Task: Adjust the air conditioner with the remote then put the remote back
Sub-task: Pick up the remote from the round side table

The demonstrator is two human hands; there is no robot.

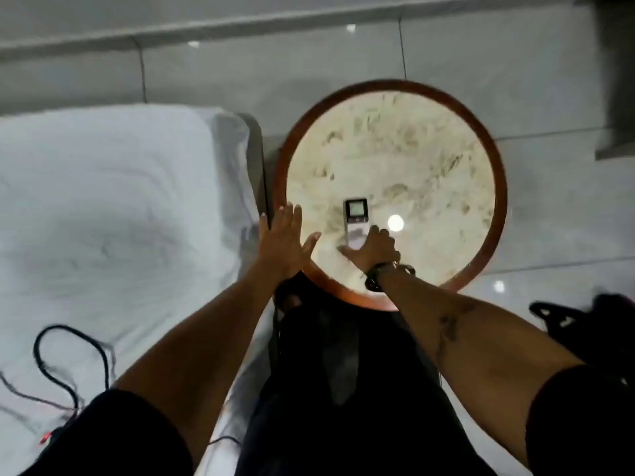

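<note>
A small white remote with a dark-framed screen lies flat on the round marble-topped side table, near its front left. My right hand, a watch on its wrist, rests over the remote's near end with thumb and fingers on either side of it. My left hand hovers flat with fingers spread over the table's left rim, holding nothing. The air conditioner is out of view.
A bed with white sheets fills the left, and a black cable lies on it. The table has a raised wooden rim. Glossy tile floor lies behind and to the right; a dark bag sits at right.
</note>
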